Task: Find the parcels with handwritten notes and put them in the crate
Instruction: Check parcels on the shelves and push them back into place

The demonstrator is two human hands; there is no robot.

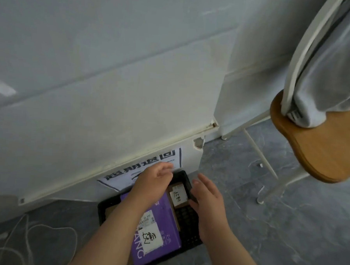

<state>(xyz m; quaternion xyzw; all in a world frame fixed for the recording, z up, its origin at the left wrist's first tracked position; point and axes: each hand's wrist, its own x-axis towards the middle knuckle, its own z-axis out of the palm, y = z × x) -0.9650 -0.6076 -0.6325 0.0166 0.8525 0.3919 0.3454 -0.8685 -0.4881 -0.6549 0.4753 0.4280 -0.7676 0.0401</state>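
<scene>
The purple parcel [166, 213] is laid lengthwise in the crate [185, 220], pointed toward the wall [111, 88]; left hand [153, 184] and right hand [206, 194] are held loose-fingered, empty

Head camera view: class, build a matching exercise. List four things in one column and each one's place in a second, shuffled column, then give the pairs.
1 purple parcel
2 small brown parcel
3 wooden chair seat
4 printed sheet

A on the wall behind the black crate
B far right, bearing a grey cloth
C in the crate, near end
D in the crate, far end, between left hand and right hand

Pairs: 1-C, 2-D, 3-B, 4-A
</scene>
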